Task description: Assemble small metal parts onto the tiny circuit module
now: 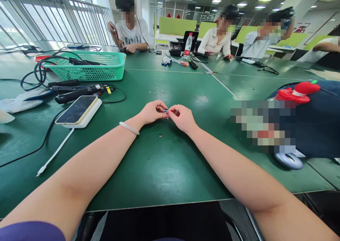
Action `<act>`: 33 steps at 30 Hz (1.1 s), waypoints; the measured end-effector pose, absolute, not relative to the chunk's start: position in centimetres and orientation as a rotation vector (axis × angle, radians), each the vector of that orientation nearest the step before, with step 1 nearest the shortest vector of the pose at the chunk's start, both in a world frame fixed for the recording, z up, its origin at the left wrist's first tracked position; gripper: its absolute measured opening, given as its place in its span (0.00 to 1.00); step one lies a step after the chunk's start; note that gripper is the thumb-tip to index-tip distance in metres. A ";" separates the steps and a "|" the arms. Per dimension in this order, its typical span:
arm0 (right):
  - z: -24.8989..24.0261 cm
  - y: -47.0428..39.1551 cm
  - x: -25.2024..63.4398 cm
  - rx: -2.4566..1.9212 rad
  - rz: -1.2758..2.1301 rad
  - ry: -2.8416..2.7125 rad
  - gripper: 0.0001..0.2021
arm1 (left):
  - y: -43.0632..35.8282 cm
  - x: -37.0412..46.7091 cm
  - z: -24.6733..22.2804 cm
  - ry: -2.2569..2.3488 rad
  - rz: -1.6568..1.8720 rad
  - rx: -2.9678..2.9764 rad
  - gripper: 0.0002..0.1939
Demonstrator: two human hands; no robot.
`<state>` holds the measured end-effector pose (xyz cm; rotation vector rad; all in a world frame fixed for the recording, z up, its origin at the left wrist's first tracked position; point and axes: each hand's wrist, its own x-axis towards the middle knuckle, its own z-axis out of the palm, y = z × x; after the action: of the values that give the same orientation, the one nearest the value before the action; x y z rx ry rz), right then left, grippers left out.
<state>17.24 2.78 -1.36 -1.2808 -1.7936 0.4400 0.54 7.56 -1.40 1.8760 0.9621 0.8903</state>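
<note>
My left hand point(153, 112) and my right hand point(181, 117) meet above the middle of the green table point(170, 170). Thumb and fingers of both are closed in a pinch on one small dark and silvery part point(165, 111), possibly electronic. Fingertips cover much of it, so its exact kind cannot be made out. A tiny dark, chip-like piece point(160, 135) with a reddish-brown spot lies on the table just below my hands.
Left are a phone on a white block point(89, 115), black handheld tools point(79, 93) with cables, gloves point(21, 101) and a green basket point(117, 67). Right are a dark bag point(316, 120) and a mouse point(288, 160). A bottle point(188, 46) and several people are across the table.
</note>
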 end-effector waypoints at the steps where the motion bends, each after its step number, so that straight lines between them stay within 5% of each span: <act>1: -1.4 2.8 17.2 -1.279 0.437 -1.792 0.06 | 7.6 0.5 -1.4 0.954 0.889 1.872 0.17; 22: -1.0 2.8 17.7 -1.281 0.463 -1.774 0.05 | 8.0 0.4 -1.6 0.999 0.880 1.901 0.19; 33: 0.5 0.2 16.5 -0.970 0.724 -2.578 0.05 | 8.3 0.3 -1.8 1.111 0.920 1.897 0.17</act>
<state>16.45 0.20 0.48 -0.9705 -2.5781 0.7235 0.28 8.33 -1.83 1.8970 1.1112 0.9201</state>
